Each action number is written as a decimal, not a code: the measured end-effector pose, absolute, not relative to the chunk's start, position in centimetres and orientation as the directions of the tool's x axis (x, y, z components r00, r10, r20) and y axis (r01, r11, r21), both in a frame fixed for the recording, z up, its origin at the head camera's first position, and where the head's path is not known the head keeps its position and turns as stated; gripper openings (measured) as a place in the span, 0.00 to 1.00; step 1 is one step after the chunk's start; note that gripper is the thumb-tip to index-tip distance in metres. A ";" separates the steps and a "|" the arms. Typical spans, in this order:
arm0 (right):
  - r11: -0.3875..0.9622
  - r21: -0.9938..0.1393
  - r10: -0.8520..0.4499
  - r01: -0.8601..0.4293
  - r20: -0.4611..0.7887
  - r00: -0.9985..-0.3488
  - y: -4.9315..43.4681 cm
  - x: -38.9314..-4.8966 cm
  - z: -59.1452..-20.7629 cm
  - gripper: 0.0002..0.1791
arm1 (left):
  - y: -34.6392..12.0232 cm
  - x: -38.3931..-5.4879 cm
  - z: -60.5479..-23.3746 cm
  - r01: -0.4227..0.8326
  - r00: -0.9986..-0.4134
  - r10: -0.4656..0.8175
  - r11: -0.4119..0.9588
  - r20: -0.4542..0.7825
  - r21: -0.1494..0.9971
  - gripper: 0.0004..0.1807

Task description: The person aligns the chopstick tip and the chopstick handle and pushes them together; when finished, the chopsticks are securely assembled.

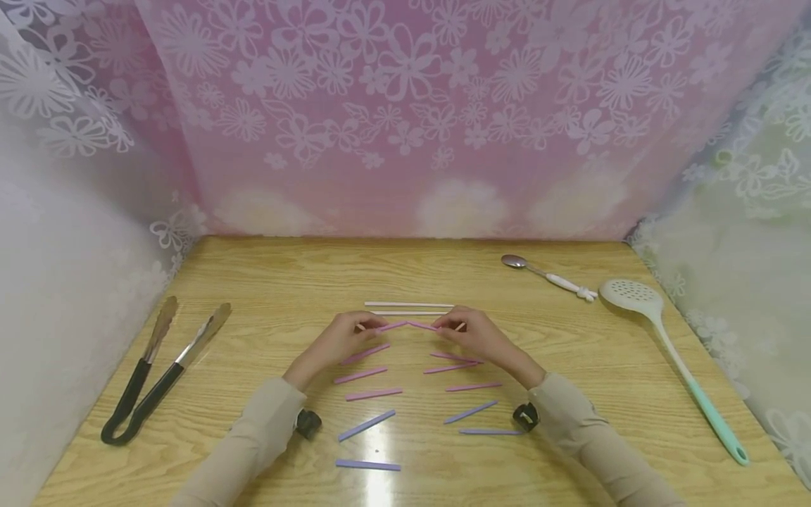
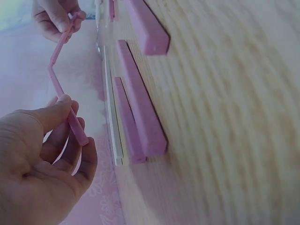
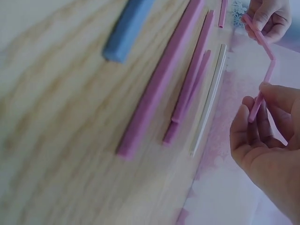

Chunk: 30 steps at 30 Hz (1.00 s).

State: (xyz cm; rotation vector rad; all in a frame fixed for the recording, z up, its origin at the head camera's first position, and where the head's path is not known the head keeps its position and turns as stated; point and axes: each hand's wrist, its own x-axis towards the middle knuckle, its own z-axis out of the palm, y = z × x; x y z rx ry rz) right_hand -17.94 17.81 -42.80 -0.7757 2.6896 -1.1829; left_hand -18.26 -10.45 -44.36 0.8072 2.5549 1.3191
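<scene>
Across the middle of the wooden table (image 1: 285, 274), the head view is showing the left hand (image 1: 341, 338) pinching the left pink stick (image 1: 394, 325) and the right hand (image 1: 481, 336) pinching the right pink stick (image 1: 422, 325), the inner ends seemingly touching. Both sticks are looking light, stiff and smooth, perhaps prone to twisting or slipping, so the outer halves are probably offering the best hold. Sleeved arms (image 1: 253, 429) are slanting in from seven and five o'clock; white sticks (image 1: 408, 305) are lying at the hands' twelve o'clock, loose pink sticks (image 1: 374, 394) and blue sticks (image 1: 367, 426) toward six. In the left wrist view, the left hand is bending at eight o'clock, its thumb pressing the stick's outer half against the fingers, and the raised pair is forming a wide angle at ten. In the right wrist view, the right hand is mirroring that pinch near three o'clock, fingers curling behind, while the sticks' junction is pointing toward two
</scene>
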 end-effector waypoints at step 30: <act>0.492 -0.743 -0.461 -0.455 0.220 -0.859 17.1 -16.9 -42.5 0.06 | -9.5 -17.0 -43.4 0.441 -0.809 0.562 0.388 0.172 0.810 0.14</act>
